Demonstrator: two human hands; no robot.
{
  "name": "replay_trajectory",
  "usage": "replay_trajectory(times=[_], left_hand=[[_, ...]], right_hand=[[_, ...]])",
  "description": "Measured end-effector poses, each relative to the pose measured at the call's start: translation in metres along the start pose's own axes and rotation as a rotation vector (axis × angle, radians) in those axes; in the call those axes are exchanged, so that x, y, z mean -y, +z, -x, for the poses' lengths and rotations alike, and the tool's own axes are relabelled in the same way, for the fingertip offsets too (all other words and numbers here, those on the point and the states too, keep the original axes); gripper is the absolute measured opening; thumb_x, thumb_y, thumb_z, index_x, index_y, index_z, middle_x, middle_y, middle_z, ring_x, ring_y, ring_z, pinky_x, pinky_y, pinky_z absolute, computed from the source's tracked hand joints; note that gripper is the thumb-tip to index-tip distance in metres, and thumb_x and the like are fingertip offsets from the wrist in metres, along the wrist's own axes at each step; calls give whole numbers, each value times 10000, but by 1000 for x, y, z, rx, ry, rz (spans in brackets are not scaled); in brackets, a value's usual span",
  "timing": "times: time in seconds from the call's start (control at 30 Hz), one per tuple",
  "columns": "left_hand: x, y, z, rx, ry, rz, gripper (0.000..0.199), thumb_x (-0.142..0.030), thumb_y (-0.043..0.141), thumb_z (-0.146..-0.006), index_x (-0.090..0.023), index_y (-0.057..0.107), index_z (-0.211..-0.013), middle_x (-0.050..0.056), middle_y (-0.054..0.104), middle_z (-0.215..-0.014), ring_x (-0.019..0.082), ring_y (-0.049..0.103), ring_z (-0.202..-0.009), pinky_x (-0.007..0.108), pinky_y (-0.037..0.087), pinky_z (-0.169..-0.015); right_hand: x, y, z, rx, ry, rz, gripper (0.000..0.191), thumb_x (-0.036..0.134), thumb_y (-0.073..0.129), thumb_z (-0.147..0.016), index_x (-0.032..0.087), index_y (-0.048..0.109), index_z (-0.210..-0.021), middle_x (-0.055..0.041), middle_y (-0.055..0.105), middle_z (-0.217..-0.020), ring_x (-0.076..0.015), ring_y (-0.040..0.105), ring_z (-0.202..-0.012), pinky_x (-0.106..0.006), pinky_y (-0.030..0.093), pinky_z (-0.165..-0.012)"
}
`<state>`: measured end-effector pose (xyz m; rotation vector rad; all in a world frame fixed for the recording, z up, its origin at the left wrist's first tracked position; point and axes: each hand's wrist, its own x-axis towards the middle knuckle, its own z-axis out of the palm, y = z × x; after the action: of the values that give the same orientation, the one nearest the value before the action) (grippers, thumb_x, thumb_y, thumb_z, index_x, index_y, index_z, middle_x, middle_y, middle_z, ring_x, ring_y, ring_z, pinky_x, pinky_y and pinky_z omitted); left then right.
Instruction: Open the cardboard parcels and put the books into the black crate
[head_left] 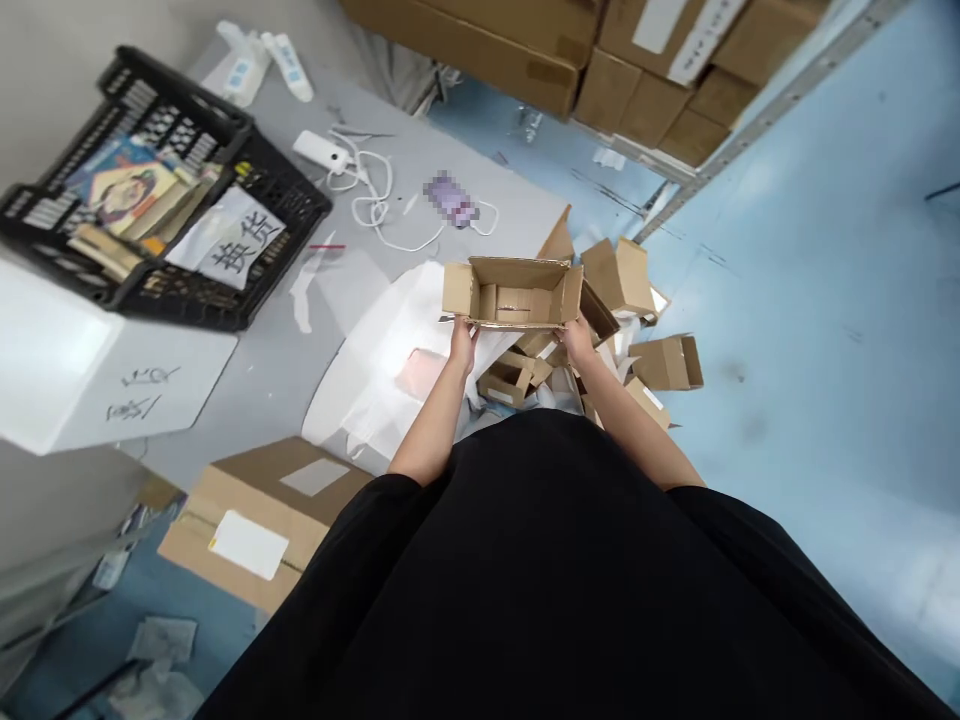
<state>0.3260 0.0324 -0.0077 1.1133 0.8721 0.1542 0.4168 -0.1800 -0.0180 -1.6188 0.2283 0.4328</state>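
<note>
An open cardboard box (525,300) is held up in front of me, its end flaps folded outward and no contents showing inside. My left hand (463,347) grips its near left corner, and my right hand (577,340) grips the near right corner. Most of the fingers are hidden behind the box. Left of the box, white wrapping sheet (367,360) covers part of the grey table (300,290), with a pinkish flat item (421,373) on or under it. Several discarded cardboard boxes (667,362) lie in a heap on the floor below and right of my right hand.
A black plastic crate (277,215) with books stands at the table's left, beside a white box (150,385). A phone (451,199) and white cable lie farther back. Metal shelving (810,75) with cartons rises at upper right. A large carton (262,510) sits lower left.
</note>
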Motion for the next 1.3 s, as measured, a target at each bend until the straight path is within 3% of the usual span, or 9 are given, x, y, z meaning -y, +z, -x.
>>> replay_trajectory(times=[0.17,0.4,0.53,0.7,0.8,0.9,1.1,1.3], left_hand=[[25,76,2,157,-61,-97,291,-322,355,-1032,-299,601,-1185,-9,659,-1305,109,582,-1306,283,484,-1101],[60,134,-2,311,-132,-169,283,-302,412,-1002,-307,637,-1173,-16,661,-1342,118,594,-1306,304,457,-1130],[69,142,-2,329,-152,-240,327,-418,412,-1025,-303,632,-1238,12,613,-1447,151,547,-1381,334,435,-1141],[66,114,-2,260,-180,-299,492,-601,392,-1005,-284,638,-1289,99,544,-1536,236,508,-1433,410,426,-1133],[59,84,3,167,-166,-267,493,-592,412,-995,-269,636,-1292,118,555,-1520,250,526,-1412,421,427,-1124],[50,46,15,24,-124,-227,452,-555,464,-978,-279,612,-1303,112,582,-1485,239,553,-1373,401,446,-1092],[35,-48,52,-242,-46,-101,402,-485,506,-952,-276,580,-1288,91,596,-1443,203,587,-1296,339,463,-1026],[37,-139,92,-480,-21,76,372,-442,513,-952,-252,575,-1266,106,603,-1428,202,601,-1271,323,468,-999]], right_hand=[[-2,-79,6,-149,50,-125,318,487,581,-786,258,613,-1005,-14,692,-952,-186,641,-942,-346,555,-853],[-21,-147,16,-307,111,-208,322,467,588,-809,275,625,-1065,-2,682,-987,-164,629,-897,-341,552,-854],[-34,-176,15,-389,132,-216,346,501,577,-840,276,650,-1094,-10,677,-1058,-144,635,-929,-311,543,-877],[-41,-186,10,-483,227,-197,344,490,561,-877,251,673,-1097,-16,660,-1005,-123,635,-869,-255,532,-794],[-38,-164,4,-420,235,-150,303,451,598,-852,234,675,-1050,-5,643,-911,-119,613,-803,-236,521,-728],[-34,-124,-5,-284,214,-48,333,481,618,-820,228,666,-1032,1,629,-852,-133,602,-773,-258,522,-706],[-25,-17,-14,70,143,113,354,483,611,-805,235,652,-1053,-5,658,-898,-145,637,-837,-290,539,-786],[-24,98,18,368,119,274,377,405,564,-828,243,657,-1156,-17,683,-1024,-140,651,-950,-274,531,-848]])
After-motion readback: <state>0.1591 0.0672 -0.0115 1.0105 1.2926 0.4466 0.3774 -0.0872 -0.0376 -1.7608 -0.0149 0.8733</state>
